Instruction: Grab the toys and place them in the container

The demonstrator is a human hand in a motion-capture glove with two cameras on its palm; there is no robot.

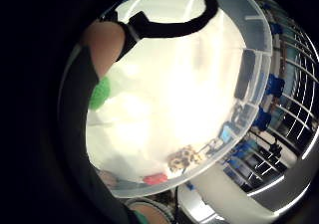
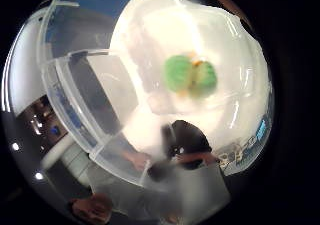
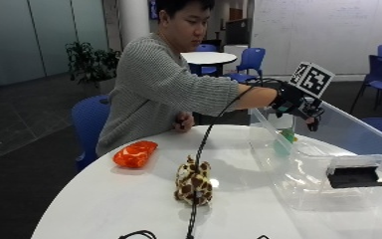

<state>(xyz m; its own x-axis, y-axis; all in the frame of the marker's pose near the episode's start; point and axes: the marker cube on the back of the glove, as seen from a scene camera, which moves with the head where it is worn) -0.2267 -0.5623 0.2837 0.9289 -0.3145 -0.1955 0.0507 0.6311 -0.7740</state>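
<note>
On the left of the white worktop (image 3: 111,199) lies an orange toy (image 3: 135,153), with a giraffe toy (image 3: 193,183) upright just right of it and nearer the camera. Further right, the gloved right hand (image 3: 297,105) hovers over the clear container (image 3: 350,149), fingers seemingly relaxed and empty, a green toy (image 3: 286,135) directly below inside. Both remaining toys lie well left of that hand, so it must reach back leftward.

The container (image 3: 323,174) is clear glossy plastic; the giraffe toy (image 3: 193,183) is soft plush cloth (spotted), on a smooth white table (image 3: 111,199).
</note>
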